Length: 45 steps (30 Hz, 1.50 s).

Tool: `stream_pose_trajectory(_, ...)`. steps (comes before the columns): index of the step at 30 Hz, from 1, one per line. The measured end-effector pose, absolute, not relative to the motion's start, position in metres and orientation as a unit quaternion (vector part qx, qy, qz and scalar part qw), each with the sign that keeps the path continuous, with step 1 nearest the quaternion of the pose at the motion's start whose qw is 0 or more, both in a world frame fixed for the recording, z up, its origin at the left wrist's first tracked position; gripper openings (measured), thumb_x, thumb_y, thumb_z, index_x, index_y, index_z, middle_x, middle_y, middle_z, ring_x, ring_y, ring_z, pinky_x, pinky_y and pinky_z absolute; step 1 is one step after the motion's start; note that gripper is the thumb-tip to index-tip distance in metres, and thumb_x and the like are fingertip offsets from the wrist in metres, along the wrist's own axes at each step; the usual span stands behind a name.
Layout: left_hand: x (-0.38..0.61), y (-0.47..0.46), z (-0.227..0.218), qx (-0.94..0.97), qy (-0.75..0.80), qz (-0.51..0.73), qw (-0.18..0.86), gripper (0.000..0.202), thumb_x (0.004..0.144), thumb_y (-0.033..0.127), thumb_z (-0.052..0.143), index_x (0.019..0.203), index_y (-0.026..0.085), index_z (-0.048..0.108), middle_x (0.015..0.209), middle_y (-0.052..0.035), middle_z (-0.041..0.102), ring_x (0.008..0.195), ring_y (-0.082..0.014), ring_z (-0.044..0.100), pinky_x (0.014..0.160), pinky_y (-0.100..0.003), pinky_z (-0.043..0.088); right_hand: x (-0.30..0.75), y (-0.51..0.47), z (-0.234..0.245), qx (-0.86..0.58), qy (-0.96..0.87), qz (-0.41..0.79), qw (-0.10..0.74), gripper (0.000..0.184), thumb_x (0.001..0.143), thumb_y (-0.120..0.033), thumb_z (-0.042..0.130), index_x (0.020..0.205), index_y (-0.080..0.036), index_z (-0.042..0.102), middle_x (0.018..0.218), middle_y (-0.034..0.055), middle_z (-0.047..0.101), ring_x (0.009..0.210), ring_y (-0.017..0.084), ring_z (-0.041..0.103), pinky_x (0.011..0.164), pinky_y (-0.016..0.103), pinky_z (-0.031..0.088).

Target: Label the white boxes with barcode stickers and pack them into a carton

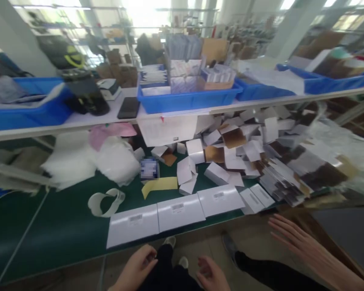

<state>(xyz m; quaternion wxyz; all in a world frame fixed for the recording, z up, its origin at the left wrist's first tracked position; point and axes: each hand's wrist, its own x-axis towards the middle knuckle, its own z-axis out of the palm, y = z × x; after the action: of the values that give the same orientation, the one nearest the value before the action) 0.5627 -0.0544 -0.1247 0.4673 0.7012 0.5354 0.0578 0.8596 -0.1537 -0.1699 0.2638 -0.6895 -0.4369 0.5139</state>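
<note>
My left hand [138, 266] hangs low, short of the table's front edge. Its fingers are loosely curled, with a gap to the thumb and nothing in it. To its right my right hand [211, 273] is also half curled and holds nothing that I can see. Nearest to both hands, along the table edge, lie three flat white boxes with barcode labels: a left one [130, 228], a middle one [182, 216] and a right one [221, 203]. Two smaller white boxes [256, 199] follow at the right end of the row.
Another person's hand [294, 234] reaches in from the right, fingers spread. Small open cartons [227, 155] are heaped behind the row. A white strip loop [104, 204], yellow paper [160, 184] and white bags [115, 161] lie on the green table. A shelf above holds blue trays [188, 103] and a phone [128, 108].
</note>
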Motion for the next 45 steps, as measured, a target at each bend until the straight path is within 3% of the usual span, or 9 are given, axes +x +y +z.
stream_pose_trajectory(6,0.473,-0.073,-0.104,0.701,0.646,0.151,0.264,0.051,0.087,0.043,0.067,0.134,0.025,0.056,0.139,-0.0125,0.060,0.130,-0.0328,0.057,0.112,-0.051,0.047,0.799,-0.045,-0.122,-0.536,-0.643,0.492,0.238,0.069,0.077,-0.031,0.071,0.144,-0.024,0.052,0.145,0.0116,0.059,0.135,0.031,0.055,0.113,0.047,0.048)
stream_pose_trajectory(12,0.440,-0.009,-0.115,0.801,0.575,0.048,0.156,0.107,0.070,0.045,0.082,0.157,0.019,0.026,0.164,-0.0212,0.033,0.151,-0.0399,0.033,0.123,-0.057,0.030,0.795,0.039,-0.094,-0.537,-0.802,0.262,0.004,0.134,0.051,-0.032,0.098,0.161,-0.013,0.024,0.167,0.0224,0.024,0.155,0.039,0.020,0.127,0.054,0.020)
stream_pose_trajectory(16,0.474,0.029,-0.135,0.840,0.509,-0.046,0.184,0.128,0.058,0.044,0.088,0.160,0.016,0.017,0.167,-0.0263,0.021,0.155,-0.0447,0.017,0.124,-0.066,0.011,0.793,0.053,-0.101,-0.490,-0.829,0.227,-0.145,0.142,0.044,-0.028,0.101,0.162,-0.014,0.023,0.168,0.0220,0.017,0.156,0.042,0.016,0.128,0.052,0.013)
stream_pose_trajectory(21,0.494,0.045,-0.146,0.846,0.487,-0.086,0.197,0.122,0.053,0.022,0.084,0.158,0.008,0.022,0.157,-0.0301,0.040,0.144,-0.0462,0.038,0.124,-0.062,0.014,0.771,0.049,-0.114,-0.523,-0.812,0.189,-0.179,0.138,0.051,-0.025,0.098,0.162,-0.011,0.018,0.167,0.0253,0.018,0.156,0.039,0.018,0.127,0.049,0.014)
stream_pose_trajectory(27,0.461,0.081,-0.140,0.916,0.316,-0.103,0.227,0.121,0.051,0.011,0.080,0.158,0.010,0.024,0.159,-0.0250,0.039,0.146,-0.0424,0.035,0.126,-0.058,0.009,0.764,0.052,-0.127,-0.529,-0.810,0.186,-0.174,0.141,0.048,-0.024,0.098,0.163,-0.011,0.016,0.163,0.0282,0.030,0.151,0.044,0.027,0.125,0.052,0.021)
stream_pose_trajectory(31,0.450,0.106,-0.134,0.949,0.156,-0.093,0.256,0.093,0.070,0.000,0.061,0.156,0.023,0.033,0.160,-0.0123,0.044,0.153,-0.0309,0.029,0.129,-0.054,0.010,0.757,0.049,-0.129,-0.547,-0.799,0.181,-0.169,0.140,0.048,-0.025,0.098,0.162,-0.008,0.019,0.155,0.0301,0.041,0.145,0.044,0.038,0.124,0.054,0.022)
stream_pose_trajectory(34,0.441,0.104,-0.131,0.943,0.213,-0.045,0.253,0.078,0.080,-0.008,0.037,0.150,0.028,0.044,0.162,-0.0070,0.042,0.155,-0.0262,0.027,0.127,-0.056,0.017,0.733,0.036,-0.127,-0.569,-0.788,0.187,-0.143,0.139,0.048,-0.033,0.098,0.161,-0.007,0.021,0.163,0.0304,0.029,0.152,0.045,0.026,0.127,0.058,0.011)
stream_pose_trajectory(39,0.415,0.088,-0.147,0.813,0.515,0.154,0.223,0.055,0.092,0.022,0.048,0.145,0.009,0.045,0.150,-0.0238,0.047,0.142,-0.0352,0.044,0.118,-0.057,0.040,0.644,0.018,-0.121,-0.657,-0.693,0.296,-0.029,0.135,0.057,-0.045,0.094,0.161,-0.003,0.020,0.167,0.0268,0.018,0.156,0.040,0.019,0.127,0.053,0.021)
stream_pose_trajectory(45,0.426,0.097,-0.192,0.676,0.625,0.238,0.310,0.086,0.082,0.069,0.044,0.132,0.000,0.052,0.129,-0.0275,0.059,0.129,-0.0447,0.053,0.114,-0.062,0.042,0.547,0.030,-0.153,-0.804,-0.495,0.327,0.034,0.155,0.041,-0.055,0.097,0.163,-0.010,0.013,0.168,0.0273,0.015,0.148,0.051,0.029,0.116,0.071,0.028)
